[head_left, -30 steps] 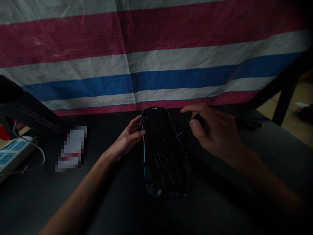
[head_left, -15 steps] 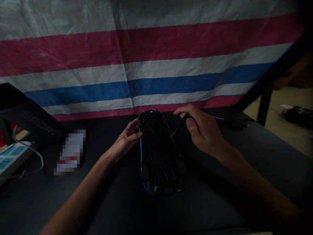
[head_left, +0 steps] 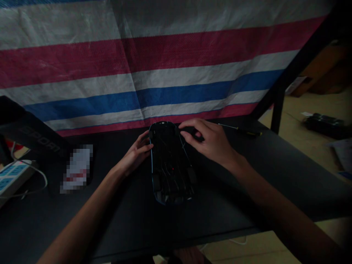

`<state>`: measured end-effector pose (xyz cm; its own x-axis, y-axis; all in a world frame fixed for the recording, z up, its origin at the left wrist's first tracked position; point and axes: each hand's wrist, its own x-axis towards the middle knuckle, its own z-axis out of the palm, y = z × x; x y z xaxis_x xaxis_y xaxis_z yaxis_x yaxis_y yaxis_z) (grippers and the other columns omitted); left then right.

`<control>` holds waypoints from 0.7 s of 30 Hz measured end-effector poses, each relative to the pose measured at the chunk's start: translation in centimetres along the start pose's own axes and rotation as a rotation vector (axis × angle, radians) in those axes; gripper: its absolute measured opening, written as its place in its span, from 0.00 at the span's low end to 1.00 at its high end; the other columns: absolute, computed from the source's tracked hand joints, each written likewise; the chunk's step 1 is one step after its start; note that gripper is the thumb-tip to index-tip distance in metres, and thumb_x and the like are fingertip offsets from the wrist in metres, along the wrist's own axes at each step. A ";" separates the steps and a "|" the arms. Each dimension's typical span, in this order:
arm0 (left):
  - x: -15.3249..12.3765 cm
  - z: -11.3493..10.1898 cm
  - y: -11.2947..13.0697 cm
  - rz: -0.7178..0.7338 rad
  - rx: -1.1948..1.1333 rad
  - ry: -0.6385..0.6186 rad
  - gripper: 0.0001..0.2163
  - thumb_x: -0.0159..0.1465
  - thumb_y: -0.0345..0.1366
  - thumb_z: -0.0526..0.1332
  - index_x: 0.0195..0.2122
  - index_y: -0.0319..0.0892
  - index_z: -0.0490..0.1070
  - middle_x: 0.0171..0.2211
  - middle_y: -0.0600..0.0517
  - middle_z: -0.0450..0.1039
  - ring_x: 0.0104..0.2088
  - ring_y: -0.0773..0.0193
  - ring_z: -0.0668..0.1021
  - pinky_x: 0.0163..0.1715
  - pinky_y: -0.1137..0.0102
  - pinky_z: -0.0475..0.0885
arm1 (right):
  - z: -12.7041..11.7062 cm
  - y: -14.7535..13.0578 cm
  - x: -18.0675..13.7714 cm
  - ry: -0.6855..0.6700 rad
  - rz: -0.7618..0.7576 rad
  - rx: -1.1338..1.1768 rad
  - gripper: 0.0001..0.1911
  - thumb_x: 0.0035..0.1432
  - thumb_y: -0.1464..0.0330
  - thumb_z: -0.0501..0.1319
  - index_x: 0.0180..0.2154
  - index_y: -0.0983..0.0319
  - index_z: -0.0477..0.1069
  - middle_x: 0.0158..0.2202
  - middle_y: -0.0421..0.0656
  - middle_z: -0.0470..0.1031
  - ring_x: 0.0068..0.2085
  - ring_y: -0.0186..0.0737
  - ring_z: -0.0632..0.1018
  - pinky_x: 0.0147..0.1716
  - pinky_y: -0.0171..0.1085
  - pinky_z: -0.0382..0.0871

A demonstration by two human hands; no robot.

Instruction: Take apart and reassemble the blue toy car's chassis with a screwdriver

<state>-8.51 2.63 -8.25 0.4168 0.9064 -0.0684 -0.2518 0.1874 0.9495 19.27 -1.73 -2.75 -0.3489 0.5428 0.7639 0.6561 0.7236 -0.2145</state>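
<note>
A dark toy car point(head_left: 172, 161) with blue edges lies upside down on the table, its wheels and underside facing up. My left hand point(head_left: 134, 152) holds the car's left side near its far end, the thumb on the edge and the fingers along the flank. At the far right wheel point(head_left: 177, 132) is my right hand point(head_left: 207, 137); its index finger and thumb close on that corner, the other fingers curled. In the dim light I cannot make out the fingertip contact exactly. Beyond this hand lies a screwdriver point(head_left: 244, 131) with a black and yellow handle.
On the left stand a white power strip point(head_left: 16, 179) with a cable, a dark box point(head_left: 35, 128) marked SPORT and a pixelated object point(head_left: 78, 168). A striped tarpaulin point(head_left: 137, 55) hangs behind the table point(head_left: 123, 220). A black metal frame point(head_left: 277, 110) rises at the right.
My right hand has moved left and its fingertips have come to the car's far right wheel. My left hand stays at the car's left side. The view has shifted slightly right.
</note>
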 end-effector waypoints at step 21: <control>0.3 -0.1 -0.2 0.015 0.043 -0.016 0.31 0.62 0.34 0.70 0.66 0.51 0.65 0.63 0.47 0.70 0.66 0.48 0.69 0.67 0.51 0.62 | -0.1 1.2 -0.5 0.077 0.058 0.017 0.09 0.69 0.69 0.56 0.48 0.59 0.72 0.44 0.43 0.81 0.40 0.39 0.81 0.42 0.39 0.75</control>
<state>-8.42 2.86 -8.45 0.4273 0.9028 -0.0493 -0.2208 0.1570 0.9626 20.31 -1.18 -3.28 -0.2581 0.5499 0.7943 0.6618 0.6997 -0.2693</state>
